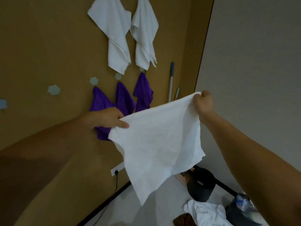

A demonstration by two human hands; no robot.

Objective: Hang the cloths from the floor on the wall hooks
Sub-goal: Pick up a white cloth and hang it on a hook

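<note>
Before the brown wall (40, 46), the white cloth (159, 144) hangs spread between the left hand (105, 119) and right hand (203, 103), each pinching a top corner, with the empty hook (54, 90) up-left, nearest the left hand.

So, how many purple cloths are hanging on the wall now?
3. The left purple cloth is partly behind the left hand, the middle purple cloth hangs beside it, the right purple cloth hangs highest. The held white cloth could hide another.
</note>
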